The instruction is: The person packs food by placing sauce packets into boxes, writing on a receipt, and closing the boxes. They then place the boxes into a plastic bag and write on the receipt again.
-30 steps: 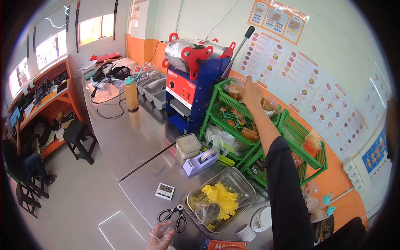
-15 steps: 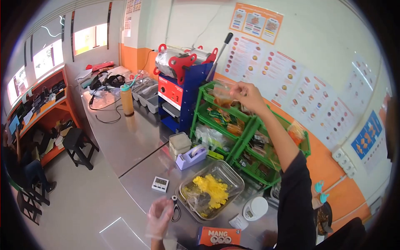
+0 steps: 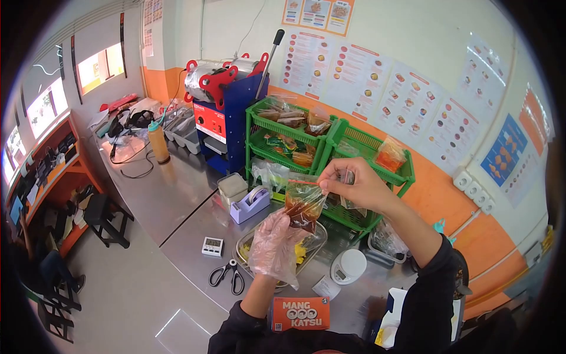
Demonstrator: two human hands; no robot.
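Observation:
A small clear zip bag of brown sauce (image 3: 303, 213) hangs upright in front of me, its red strip at the top. My right hand (image 3: 355, 185), bare, pinches the bag's upper right corner. My left hand (image 3: 273, 248), in a clear plastic glove, closes on the bag's lower left side; its fingertips partly overlap the sauce. Below and behind the glove lies a metal tray (image 3: 323, 237) with crumbled yellow food (image 3: 301, 253), largely hidden by the hand.
Black scissors (image 3: 227, 277), a timer (image 3: 212, 246), a tape dispenser (image 3: 251, 205) and a scale (image 3: 348, 267) surround the tray. An orange box (image 3: 300, 314) sits nearest me. Green racks (image 3: 335, 138) and a blue-and-red sealing machine (image 3: 227, 127) stand behind. A person sits far left.
My right hand has brought the sauce bag down and away from the green rack. My gloved left hand has come up from beside the scissors to the bag. The view has shifted right.

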